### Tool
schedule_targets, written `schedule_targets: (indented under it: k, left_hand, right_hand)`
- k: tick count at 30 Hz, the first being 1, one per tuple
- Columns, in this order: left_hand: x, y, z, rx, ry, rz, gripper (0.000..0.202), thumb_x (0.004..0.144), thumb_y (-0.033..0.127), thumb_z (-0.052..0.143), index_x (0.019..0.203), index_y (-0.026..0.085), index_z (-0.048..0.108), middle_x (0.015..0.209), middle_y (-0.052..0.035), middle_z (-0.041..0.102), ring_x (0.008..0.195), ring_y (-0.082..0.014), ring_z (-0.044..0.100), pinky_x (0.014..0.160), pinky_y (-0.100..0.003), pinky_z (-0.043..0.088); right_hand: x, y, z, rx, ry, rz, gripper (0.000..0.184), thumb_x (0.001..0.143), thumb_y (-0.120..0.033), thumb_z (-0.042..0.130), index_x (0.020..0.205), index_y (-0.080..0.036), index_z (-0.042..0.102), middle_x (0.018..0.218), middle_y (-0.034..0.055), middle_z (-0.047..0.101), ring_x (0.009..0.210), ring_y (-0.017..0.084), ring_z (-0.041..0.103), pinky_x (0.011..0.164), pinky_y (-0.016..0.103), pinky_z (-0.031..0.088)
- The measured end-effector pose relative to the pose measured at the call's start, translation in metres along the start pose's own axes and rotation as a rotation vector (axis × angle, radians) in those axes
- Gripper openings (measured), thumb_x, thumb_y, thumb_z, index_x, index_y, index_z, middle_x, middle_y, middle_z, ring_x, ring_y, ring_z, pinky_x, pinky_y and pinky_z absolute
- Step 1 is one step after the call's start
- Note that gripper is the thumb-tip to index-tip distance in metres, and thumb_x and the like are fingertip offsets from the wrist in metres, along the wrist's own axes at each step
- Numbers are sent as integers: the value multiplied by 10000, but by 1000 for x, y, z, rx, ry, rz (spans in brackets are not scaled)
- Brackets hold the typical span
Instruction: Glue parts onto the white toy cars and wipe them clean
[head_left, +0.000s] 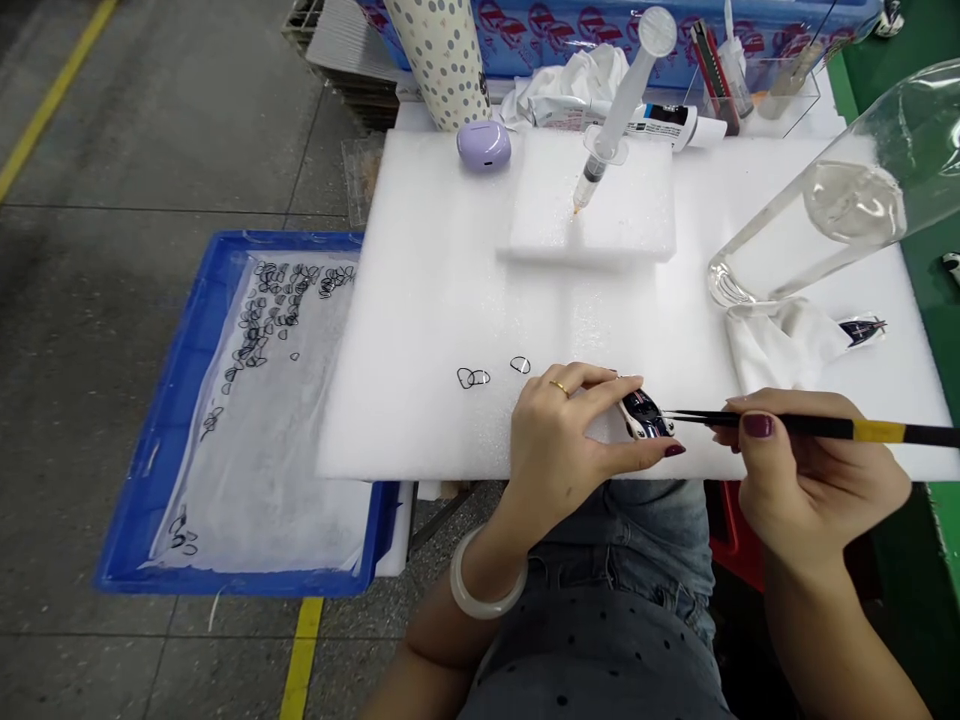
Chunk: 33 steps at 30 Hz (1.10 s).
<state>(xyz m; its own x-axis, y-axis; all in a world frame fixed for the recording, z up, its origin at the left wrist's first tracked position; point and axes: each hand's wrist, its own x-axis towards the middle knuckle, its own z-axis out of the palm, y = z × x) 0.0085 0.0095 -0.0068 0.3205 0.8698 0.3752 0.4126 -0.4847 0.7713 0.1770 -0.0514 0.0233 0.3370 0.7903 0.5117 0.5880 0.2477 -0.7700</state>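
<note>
My left hand [570,430] is closed around a small dark glossy part with white trim [645,415], pinching it between thumb and fingers at the front edge of the white foam sheet [450,300]. My right hand [802,470] grips black tweezers with a yellow band [825,428]; their tips touch the part's right end. Three thin black rings [474,378] lie on the foam just left of my left hand.
A blue tray [180,400] lined with white foam holds several black rings at the left. A syringe [611,125] stands tip-down on a small foam block [600,215]. A lilac case [484,146], a white cloth [780,340], a clear bottle [825,210] and a spotted cup [442,60] are further back.
</note>
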Motion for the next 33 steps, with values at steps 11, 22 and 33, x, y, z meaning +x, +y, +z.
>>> schedule_targets:
  k: [11,22,33]
  left_hand:
    - [0,1,-1,5,-11,-13,520,697,634,773,1029,235,752,957,-47,746,927,-224,687,834,-419,531]
    - [0,1,-1,8,-17,-6,548,671,612,803,1030,201,753,956,-55,744,927,-229,689,832,-419,530]
    - [0,2,1,13,-3,-21,483,743,632,744,1019,237,755,951,-52,745,926,-228,688,827,-424,526]
  right_hand:
    - [-3,1,9,-85,-22,-24,172,862,-161,684,994,-266,721,820,17,727,594,168,637,450,330,447]
    - [-8,-1,8,-57,23,-27,184,856,-146,686,984,-268,734,791,15,715,612,183,662,477,341,497]
    - [-7,-3,15,-67,0,-99,233,840,-126,685,1014,-276,725,754,9,702,561,161,624,455,318,484]
